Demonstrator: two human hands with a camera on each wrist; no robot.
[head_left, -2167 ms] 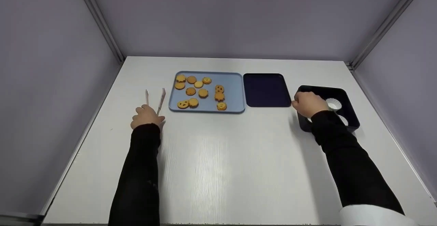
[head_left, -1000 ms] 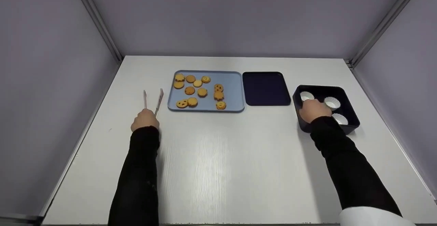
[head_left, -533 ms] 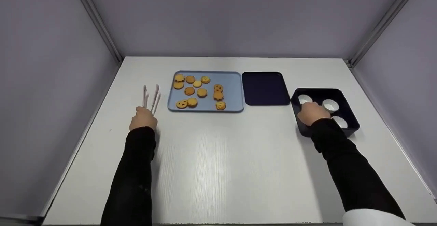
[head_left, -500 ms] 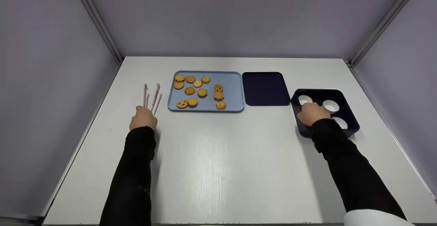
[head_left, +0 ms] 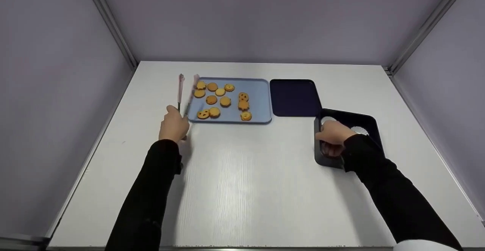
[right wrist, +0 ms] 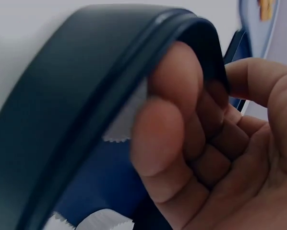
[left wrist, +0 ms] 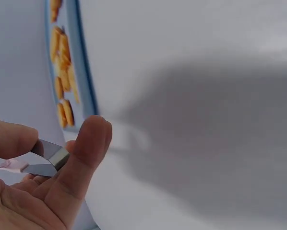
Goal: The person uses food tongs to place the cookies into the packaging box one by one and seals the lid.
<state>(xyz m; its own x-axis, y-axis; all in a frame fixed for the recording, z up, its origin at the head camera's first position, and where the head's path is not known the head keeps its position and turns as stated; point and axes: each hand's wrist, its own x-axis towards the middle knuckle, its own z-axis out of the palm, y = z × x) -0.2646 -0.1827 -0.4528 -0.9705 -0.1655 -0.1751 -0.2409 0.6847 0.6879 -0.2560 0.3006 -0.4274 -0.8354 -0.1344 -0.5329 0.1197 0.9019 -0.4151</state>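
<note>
My left hand point(head_left: 174, 126) holds a pair of tongs point(head_left: 180, 88) with pale pink tips, raised above the table just left of the blue tray. In the left wrist view thumb and fingers close round the bent metal end of the tongs point(left wrist: 57, 158). At the right, my right hand point(head_left: 334, 132) grips the left wall of a dark square box point(head_left: 317, 154), thumb outside and fingers inside, as the right wrist view shows. White fluted paper cups point(head_left: 359, 130) sit in the box, partly hidden by the hand and sleeve.
A light blue tray point(head_left: 259, 91) bears several small cookies point(head_left: 225, 101), mostly on its left half. Right beside it lies a flat dark square tray or lid point(head_left: 295, 97), with the box's far left corner close against its near right corner. Grey panels enclose the white table point(head_left: 246, 190).
My right hand has shifted from over the box to its left wall, and the box has slid nearer and left, turning slightly. The left hand has carried the tongs up and right.
</note>
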